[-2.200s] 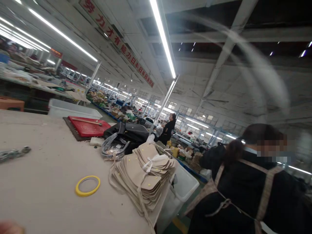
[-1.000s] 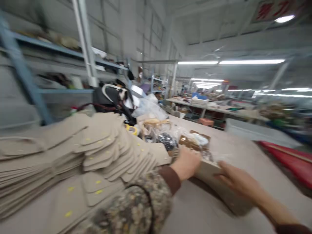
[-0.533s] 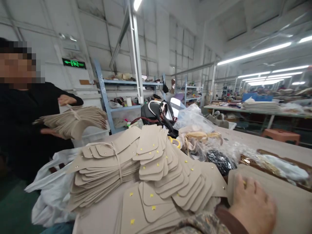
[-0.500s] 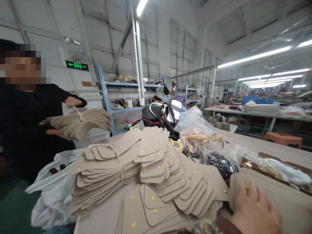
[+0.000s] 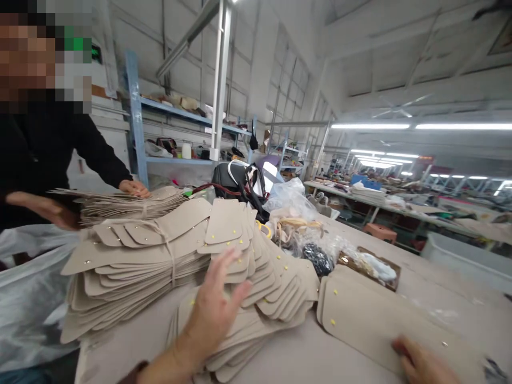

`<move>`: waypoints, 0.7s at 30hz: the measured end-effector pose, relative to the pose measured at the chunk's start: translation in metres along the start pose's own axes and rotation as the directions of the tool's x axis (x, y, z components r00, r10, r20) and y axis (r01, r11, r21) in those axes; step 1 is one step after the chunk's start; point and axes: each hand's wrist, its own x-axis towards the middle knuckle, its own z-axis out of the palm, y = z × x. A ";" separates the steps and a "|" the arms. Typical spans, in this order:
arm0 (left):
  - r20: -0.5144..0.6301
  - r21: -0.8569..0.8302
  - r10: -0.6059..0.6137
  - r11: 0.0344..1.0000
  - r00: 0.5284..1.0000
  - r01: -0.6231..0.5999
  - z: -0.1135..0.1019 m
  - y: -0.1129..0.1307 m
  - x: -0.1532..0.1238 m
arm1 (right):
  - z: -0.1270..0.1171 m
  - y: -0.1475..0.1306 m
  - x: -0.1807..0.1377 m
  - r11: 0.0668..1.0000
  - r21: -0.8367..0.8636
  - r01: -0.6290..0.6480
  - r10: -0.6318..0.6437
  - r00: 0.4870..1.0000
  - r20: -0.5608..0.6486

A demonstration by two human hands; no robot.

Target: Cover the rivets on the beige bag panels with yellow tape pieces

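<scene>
Five stacks of flat beige pieces lie in view, the middle ones overlapping: one tied bundle [image 5: 132, 274] with a single cord, one rear bundle [image 5: 116, 209], one fanned pile [image 5: 266, 282], one loose pile [image 5: 252, 333] and one right-hand stack [image 5: 368, 306], whose top piece shows two yellow marks. The single pieces are too many to count. The person's left hand [image 5: 216, 306] has its fingers apart over the loose pile; I cannot tell if it touches. The right hand [image 5: 426, 362] is bent at the near side of the right-hand stack; I cannot tell if it grips.

All this sits on a pale tabletop [image 5: 304, 352] in a large workshop, with two long ceiling lights [image 5: 370, 126] nearest, one ceiling fan [image 5: 400, 108] and a blue shelf [image 5: 136, 117].

Behind the stacks are a black bag [image 5: 228, 178], clear plastic [image 5: 290, 197] and a brown tray [image 5: 397, 276]. A co-worker's two hands [image 5: 135, 188] are at the rear bundle, which the tied bundle partly hides. The left hand blocks part of the loose pile.
</scene>
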 end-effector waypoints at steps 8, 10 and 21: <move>-0.019 -0.084 -0.591 0.805 0.807 0.588 -0.041 -0.061 0.068 | -0.035 -0.074 0.008 0.942 -0.294 -0.161 0.211 0.967 0.146; 0.002 -0.057 -0.630 0.775 0.776 0.629 -0.039 -0.069 0.073 | -0.038 -0.092 0.010 0.931 -0.311 -0.194 0.260 0.947 0.187; 0.108 -0.088 -0.801 0.582 0.589 0.808 -0.038 -0.082 0.078 | -0.052 -0.183 0.055 0.964 -0.227 -0.140 0.187 0.962 0.200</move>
